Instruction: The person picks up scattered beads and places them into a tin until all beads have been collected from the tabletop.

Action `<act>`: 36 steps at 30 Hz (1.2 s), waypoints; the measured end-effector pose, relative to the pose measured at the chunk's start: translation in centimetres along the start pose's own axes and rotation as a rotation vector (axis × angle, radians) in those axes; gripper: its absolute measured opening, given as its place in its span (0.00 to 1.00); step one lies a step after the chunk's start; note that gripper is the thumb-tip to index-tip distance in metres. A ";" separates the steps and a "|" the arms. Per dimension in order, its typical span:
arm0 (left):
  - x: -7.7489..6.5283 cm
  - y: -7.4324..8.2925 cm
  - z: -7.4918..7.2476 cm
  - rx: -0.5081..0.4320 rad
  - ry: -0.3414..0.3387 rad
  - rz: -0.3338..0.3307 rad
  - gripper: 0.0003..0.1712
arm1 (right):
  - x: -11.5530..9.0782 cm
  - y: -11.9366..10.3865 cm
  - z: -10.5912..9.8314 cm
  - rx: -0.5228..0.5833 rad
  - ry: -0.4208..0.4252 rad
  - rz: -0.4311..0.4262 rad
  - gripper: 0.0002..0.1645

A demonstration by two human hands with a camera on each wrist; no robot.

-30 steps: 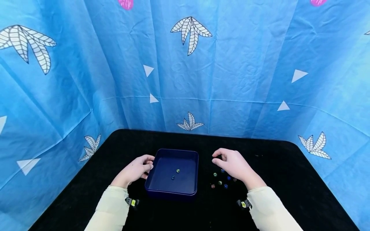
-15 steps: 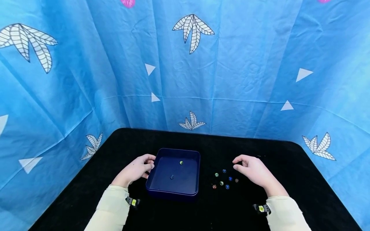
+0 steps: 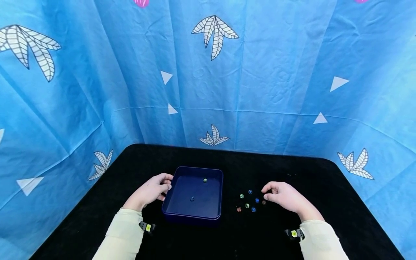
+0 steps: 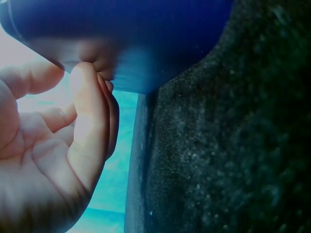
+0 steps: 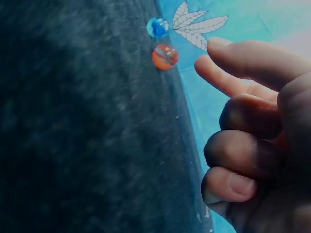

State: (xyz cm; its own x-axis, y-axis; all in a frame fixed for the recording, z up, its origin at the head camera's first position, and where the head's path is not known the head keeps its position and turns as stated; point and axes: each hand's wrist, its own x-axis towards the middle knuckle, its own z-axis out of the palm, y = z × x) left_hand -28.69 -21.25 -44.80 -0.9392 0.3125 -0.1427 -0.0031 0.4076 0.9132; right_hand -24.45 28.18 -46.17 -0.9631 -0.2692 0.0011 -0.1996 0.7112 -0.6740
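Note:
A dark blue square box (image 3: pixel 195 216) stands left of centre, holding a yellow-green marble (image 3: pixel 205 180) toward its back and a blue marble (image 3: pixel 192 198) nearer the front. My left hand (image 3: pixel 150 191) touches the box's left wall from outside, its fingertips (image 4: pixel 85 70) against that side. To the right, my right hand (image 3: pixel 286 196) hovers at the loose group with nothing between thumb and index finger, which reach forward while the other fingers curl. Just ahead of its fingertips lies a reddish marble (image 3: pixel 264 202), seen as orange in the right wrist view, with a blue marble (image 5: pixel 158 27) beyond.
Several more glass marbles lie between the box and my right hand, among them a green one (image 3: pixel 242 196) and an orange one (image 3: pixel 239 209). Black cloth (image 3: pixel 182 153) covers the table. A blue patterned curtain (image 3: pixel 260 90) encloses its back and sides.
My right hand has moved right, away from the box side, then lowered toward the rightmost marble. Inside the box the yellow-green marble has rolled toward the back. My left hand has stayed at the wall.

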 end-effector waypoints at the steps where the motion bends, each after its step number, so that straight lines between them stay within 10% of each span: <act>1: 0.0 0.0 0.0 0.001 -0.001 0.000 0.22 | 0.0 0.1 0.1 0.008 -0.013 -0.005 0.09; 18: 0.0 0.2 0.0 -0.001 0.005 -0.003 0.21 | -0.1 0.1 0.4 -0.001 -0.137 -0.067 0.06; 36: -0.2 0.1 0.0 0.005 0.008 -0.002 0.21 | 0.3 0.0 0.5 -0.032 0.075 -0.041 0.06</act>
State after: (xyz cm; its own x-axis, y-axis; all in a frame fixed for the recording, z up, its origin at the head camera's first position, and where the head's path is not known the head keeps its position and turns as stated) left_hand -28.53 -21.21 -44.69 -0.9420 0.3044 -0.1416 -0.0035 0.4127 0.9108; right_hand -24.64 27.77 -46.49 -0.9647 -0.2496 0.0845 -0.2434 0.7214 -0.6483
